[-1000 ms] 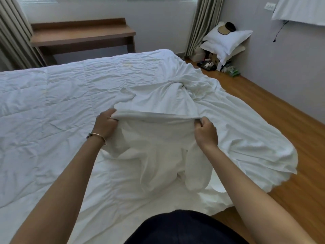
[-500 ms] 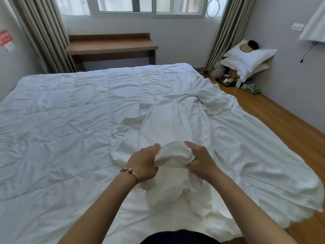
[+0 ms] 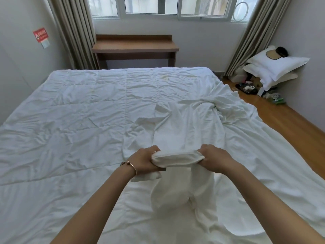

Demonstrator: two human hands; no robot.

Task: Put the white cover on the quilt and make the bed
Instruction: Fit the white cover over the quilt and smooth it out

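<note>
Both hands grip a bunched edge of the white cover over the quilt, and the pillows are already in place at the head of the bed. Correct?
Not quite. The left hand and right hand do grip the white cover over the quilt, but the head view shows the pillows stacked in the corner by the wall, not on the bed.

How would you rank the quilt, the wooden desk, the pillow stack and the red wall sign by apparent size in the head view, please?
1. quilt
2. wooden desk
3. pillow stack, though distance makes this unsure
4. red wall sign
</note>
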